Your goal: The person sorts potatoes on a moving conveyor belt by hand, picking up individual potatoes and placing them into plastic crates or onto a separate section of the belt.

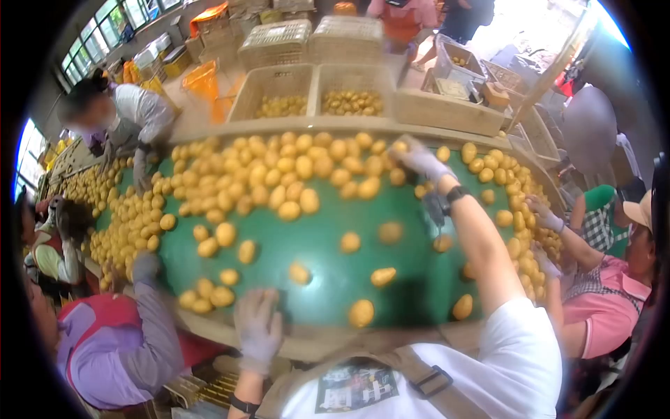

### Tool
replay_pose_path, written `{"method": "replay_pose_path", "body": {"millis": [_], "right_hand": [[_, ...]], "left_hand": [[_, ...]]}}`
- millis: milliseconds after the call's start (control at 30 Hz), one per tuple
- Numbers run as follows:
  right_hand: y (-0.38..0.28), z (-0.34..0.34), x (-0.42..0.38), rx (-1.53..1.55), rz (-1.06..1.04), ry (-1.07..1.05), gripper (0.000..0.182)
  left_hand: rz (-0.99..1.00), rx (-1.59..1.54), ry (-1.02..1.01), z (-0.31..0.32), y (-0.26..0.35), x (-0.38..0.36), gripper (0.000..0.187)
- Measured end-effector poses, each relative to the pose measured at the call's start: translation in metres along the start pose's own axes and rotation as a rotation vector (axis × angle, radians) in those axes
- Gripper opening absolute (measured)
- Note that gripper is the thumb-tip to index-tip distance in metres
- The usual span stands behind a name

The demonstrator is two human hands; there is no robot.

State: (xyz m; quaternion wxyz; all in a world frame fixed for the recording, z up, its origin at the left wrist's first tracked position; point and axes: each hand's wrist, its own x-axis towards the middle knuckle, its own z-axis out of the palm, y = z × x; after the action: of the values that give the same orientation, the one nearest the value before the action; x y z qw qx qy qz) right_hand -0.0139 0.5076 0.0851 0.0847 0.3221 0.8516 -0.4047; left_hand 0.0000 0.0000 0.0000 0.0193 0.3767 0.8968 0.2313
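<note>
Evidently, rounded yellow produce (pixel 289 210) lay spread over the green tabletop (pixel 335 222), thickly along the far side and more loosely toward the near edge. The right hand (pixel 421 159), in a pale glove, reached to the far side, its fingers bent down at the right end of the far cluster. Pieces lay right by the fingertips, but blur hid the contact, so whether the fingers had closed on one could not be told. In a matching glove, the left hand (pixel 258 328) was at the near edge, its fingers open, extended and pointing toward the far side, with no piece between them. The nearest pieces sat just left of those fingers, in a small group. Beyond the far edge, two crates (pixel 274 79) (pixel 356 77) stood side by side, each with more produce inside.
</note>
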Motion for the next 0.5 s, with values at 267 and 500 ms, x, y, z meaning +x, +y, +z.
{"method": "replay_pose_path", "body": {"millis": [267, 500], "right_hand": [[0.059, 0.074, -0.058, -0.435, -0.469, 0.094, 0.047], [0.047, -0.064, -0.198, -0.23, -0.961, 1.584, 0.052]], "left_hand": [[0.023, 0.058, 0.058, -0.021, -0.039, 0.009, 0.052], [0.107, 0.043, 0.052, -0.02, -0.04, 0.01, 0.048]]}}
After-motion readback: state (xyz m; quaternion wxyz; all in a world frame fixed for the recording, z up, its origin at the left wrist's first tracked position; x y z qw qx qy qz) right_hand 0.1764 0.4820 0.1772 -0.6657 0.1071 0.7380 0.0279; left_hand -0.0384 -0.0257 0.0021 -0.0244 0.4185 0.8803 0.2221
